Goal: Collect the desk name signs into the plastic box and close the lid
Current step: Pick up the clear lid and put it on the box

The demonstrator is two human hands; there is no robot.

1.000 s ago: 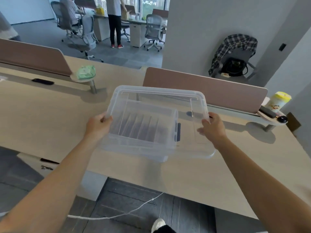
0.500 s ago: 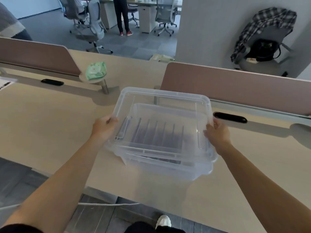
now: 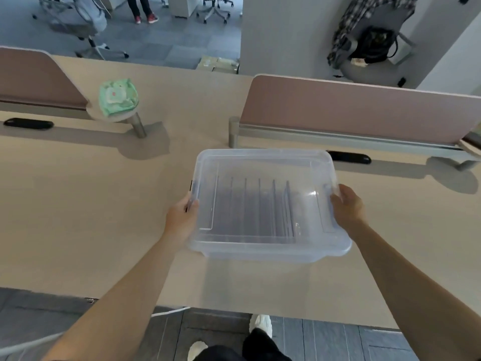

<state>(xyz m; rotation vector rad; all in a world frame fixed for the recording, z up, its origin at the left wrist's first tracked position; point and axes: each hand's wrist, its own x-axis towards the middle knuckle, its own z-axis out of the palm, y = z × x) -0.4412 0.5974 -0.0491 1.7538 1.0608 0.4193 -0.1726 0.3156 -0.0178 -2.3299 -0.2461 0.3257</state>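
Plastic box [image 3: 260, 254], clear and with its lid [image 3: 265, 162] lying on top, is being held over the near part of the desk [image 3: 78, 204], in front of the person. Desk name signs [image 3: 260, 204] are showing through the lid as a row of thin upright sheets. The left hand [image 3: 182, 220] is gripping the box's left edge, thumb lying on the lid rim and the other fingers tucked under and hidden. The right hand [image 3: 346, 207] is clamping the right edge, fingers curled over the rim. The box is throwing a shadow on the desk toward the person; whether its base is touching the surface cannot be told.

Just behind the box a pink divider panel [image 3: 351, 110] is standing on a metal rail, with a black cable slot [image 3: 348, 157] near the box's far right corner. To the left, well apart, a green wipes pack [image 3: 118, 97] is sitting on a small round shelf [image 3: 114, 117] beside a second pink panel [image 3: 39, 74] and another black slot [image 3: 28, 124]. Beyond the desk, a plaid shirt [image 3: 369, 11] is hanging over a chair, and someone in red shoes [image 3: 144, 19] is standing.
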